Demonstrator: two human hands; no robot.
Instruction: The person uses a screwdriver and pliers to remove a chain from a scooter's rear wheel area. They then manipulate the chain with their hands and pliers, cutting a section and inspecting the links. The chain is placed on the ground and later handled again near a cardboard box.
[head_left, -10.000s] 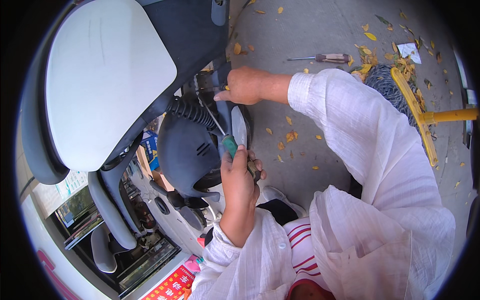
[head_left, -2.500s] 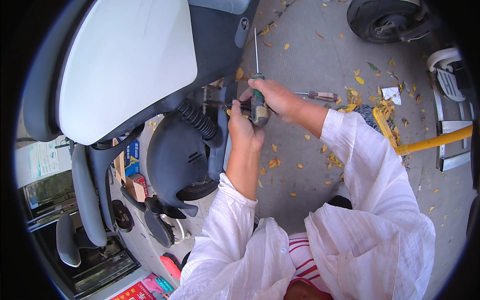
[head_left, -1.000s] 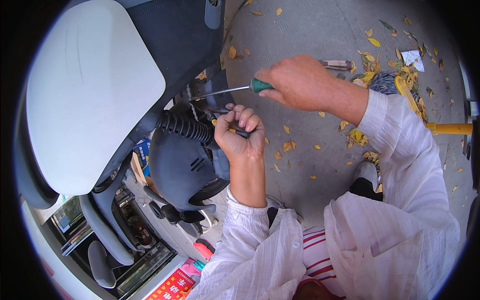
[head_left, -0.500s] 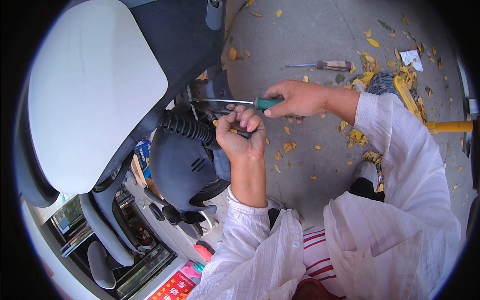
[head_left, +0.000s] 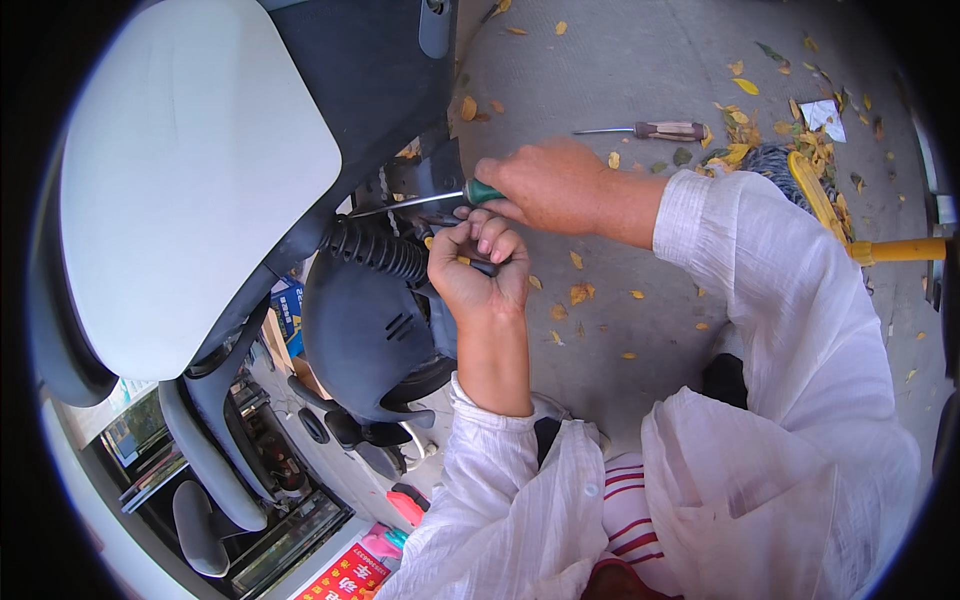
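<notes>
My right hand [head_left: 565, 190] is wrapped round the green handle of a screwdriver [head_left: 482, 192]. Its long metal shaft reaches left under the dark body of a scooter [head_left: 375, 80], and the tip ends close to the upper end of a black coil-spring shock absorber [head_left: 378, 252]. Just below the shaft, my left hand [head_left: 482, 280] is closed, palm up, around a tool with a yellow and dark handle [head_left: 482, 266]. The fingers and wheel-side parts hide the working end of that tool, so its kind does not show.
A white scooter seat [head_left: 200, 190] fills the upper left, above a dark rear fender [head_left: 365, 335]. A second screwdriver [head_left: 670, 131] lies on the concrete among yellow leaves. At the right are a yellow-handled mop [head_left: 900, 251] and a white paper [head_left: 823, 120].
My right hand has moved left with the screwdriver, and the shaft now slants down toward the shock absorber's upper end. My left hand has barely moved.
</notes>
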